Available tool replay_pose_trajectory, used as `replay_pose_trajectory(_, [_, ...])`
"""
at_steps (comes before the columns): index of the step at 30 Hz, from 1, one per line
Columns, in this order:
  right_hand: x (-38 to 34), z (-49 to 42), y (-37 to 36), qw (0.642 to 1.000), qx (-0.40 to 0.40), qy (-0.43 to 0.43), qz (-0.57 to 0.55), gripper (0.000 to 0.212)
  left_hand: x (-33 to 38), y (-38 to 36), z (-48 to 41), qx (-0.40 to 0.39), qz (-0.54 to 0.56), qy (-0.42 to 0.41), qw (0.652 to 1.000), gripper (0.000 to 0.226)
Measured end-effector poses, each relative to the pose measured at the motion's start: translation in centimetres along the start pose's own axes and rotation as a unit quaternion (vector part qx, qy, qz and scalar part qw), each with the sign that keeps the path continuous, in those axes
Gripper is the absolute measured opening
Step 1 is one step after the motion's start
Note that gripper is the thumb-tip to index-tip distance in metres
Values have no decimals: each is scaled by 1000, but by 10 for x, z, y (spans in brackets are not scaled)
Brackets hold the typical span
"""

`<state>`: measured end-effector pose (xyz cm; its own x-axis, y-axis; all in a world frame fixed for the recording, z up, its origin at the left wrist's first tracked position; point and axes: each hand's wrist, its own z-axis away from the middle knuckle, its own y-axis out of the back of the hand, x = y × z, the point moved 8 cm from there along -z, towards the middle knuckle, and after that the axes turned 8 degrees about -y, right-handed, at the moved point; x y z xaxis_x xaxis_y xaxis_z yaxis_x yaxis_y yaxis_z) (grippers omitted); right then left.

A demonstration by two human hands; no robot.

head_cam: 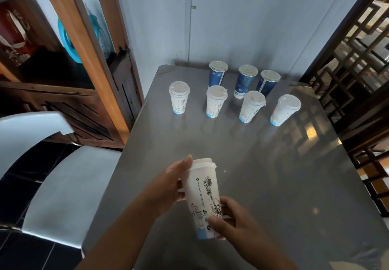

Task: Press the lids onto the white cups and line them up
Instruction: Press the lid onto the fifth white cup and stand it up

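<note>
Near the front of the metal table (273, 164) I hold a white cup (202, 191) with black line drawings, a white lid on its top. My left hand (168, 187) grips its upper side, thumb up by the lid rim. My right hand (229, 221) clasps its lower part near the blue base band. Farther back stand several lidded white cups in a row: one at the left (179, 98), a second (215, 102), a third (251, 107) and one at the right (285, 110).
Three lidded blue cups (245, 80) stand behind the white row near the wall. A white chair (63, 185) sits left of the table. A wooden cabinet (88, 69) rises at the left, a dark lattice screen (357, 69) at the right.
</note>
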<state>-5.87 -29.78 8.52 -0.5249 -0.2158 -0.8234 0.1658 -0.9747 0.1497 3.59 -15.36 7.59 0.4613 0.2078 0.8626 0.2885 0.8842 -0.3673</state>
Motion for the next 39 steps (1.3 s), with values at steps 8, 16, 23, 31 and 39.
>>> replay_pose_trajectory(8, [9, -9, 17, 993, 52, -19, -105, 38, -29, -3, 1, -14, 43, 20, 999, 75])
replay_pose_trajectory(16, [22, -25, 28, 998, 49, -22, -15, 36, -42, -6, -7, -33, -140, -14, 989, 62])
replay_pose_trajectory(23, [23, -53, 42, 991, 63, 9, 121, 49, -48, -9, -24, -65, -285, -38, 956, 65])
replay_pose_trajectory(31, [43, -77, 47, 975, 87, 39, 201, 60, -67, -3, -38, -65, -367, -112, 921, 66])
replay_pose_trajectory(39, [53, -89, 42, 957, 88, 102, 258, 60, -95, 2, -42, -57, -401, -159, 901, 81])
